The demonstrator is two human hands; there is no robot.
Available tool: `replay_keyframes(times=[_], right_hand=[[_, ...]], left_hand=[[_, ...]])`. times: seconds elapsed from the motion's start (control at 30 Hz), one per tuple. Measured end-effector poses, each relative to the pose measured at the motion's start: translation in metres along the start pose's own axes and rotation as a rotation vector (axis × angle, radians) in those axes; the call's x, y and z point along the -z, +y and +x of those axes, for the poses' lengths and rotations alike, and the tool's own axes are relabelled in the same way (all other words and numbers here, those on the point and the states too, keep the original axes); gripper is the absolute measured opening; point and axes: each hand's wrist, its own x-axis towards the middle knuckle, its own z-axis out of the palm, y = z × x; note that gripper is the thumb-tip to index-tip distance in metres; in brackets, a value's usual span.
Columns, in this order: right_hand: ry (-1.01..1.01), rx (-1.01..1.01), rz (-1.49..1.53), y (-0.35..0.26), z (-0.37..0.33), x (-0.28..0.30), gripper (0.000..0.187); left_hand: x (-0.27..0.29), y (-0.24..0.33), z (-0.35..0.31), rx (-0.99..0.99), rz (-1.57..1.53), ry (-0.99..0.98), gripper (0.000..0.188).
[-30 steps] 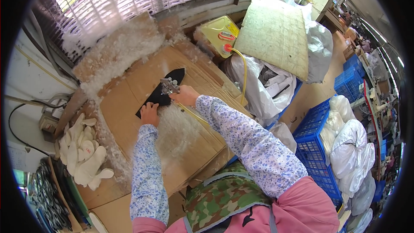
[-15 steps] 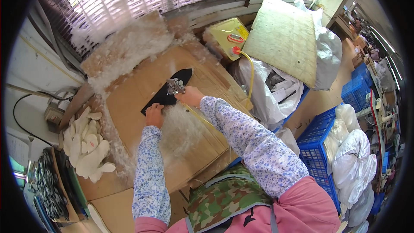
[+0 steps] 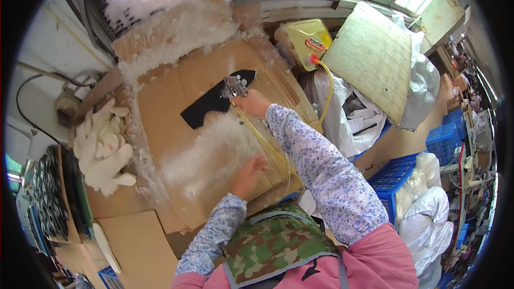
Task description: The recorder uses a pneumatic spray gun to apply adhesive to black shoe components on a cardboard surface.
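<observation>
A black cut piece, perhaps fabric, lies flat on the cardboard sheet. Over its far right end, my right hand grips a small metal spray gun. A thin yellow hose trails from the gun back toward my apron. A faint pale mist shows by the nozzle. Near the front of the cardboard, my left hand is off the black piece and holds nothing, its fingers stretched out and slightly blurred.
White fluff coats the cardboard and the backboard by the window grille. Pale glove-like pieces are heaped at left. At right stand a yellow can with a hose, white bags and a blue crate.
My left hand has let go of the black piece and drawn back toward my body. My right hand still holds the spray gun over the piece. The whole view has shifted slightly.
</observation>
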Motion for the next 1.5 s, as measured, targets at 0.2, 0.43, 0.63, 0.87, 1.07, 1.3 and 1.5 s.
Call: replay_keyframes(times=[0.2, 0.43, 0.63, 0.87, 1.07, 1.3, 1.5], right_hand=[[-0.059, 0.11, -0.061, 0.008, 0.016, 0.016, 0.028], [-0.194, 0.053, -0.044, -0.023, 0.007, 0.018, 0.024], [-0.186, 0.042, -0.106, -0.009, -0.003, 0.02, 0.033], [-0.159, 0.004, -0.169, -0.007, -0.004, 0.005, 0.036], [-0.101, 0.045, -0.106, 0.003, -0.007, 0.006, 0.035], [-0.096, 0.042, 0.065, 0.013, -0.009, 0.028, 0.032], [-0.139, -0.07, 0.109, 0.002, -0.004, 0.036, 0.026]], left_hand=[[-0.086, -0.005, -0.033, -0.002, -0.174, -0.106, 0.06], [-0.091, -0.026, -0.042, 0.009, -0.012, -0.068, 0.061], [-0.103, -0.018, -0.051, 0.041, 0.372, -0.126, 0.065], [-0.11, -0.051, -0.059, -0.031, 0.268, -0.127, 0.072], [-0.112, -0.054, -0.055, 0.224, 0.521, -0.21, 0.075], [-0.107, -0.029, -0.052, 0.624, 0.719, -0.386, 0.075], [-0.149, -0.083, -0.029, 0.457, 0.514, -0.34, 0.083]])
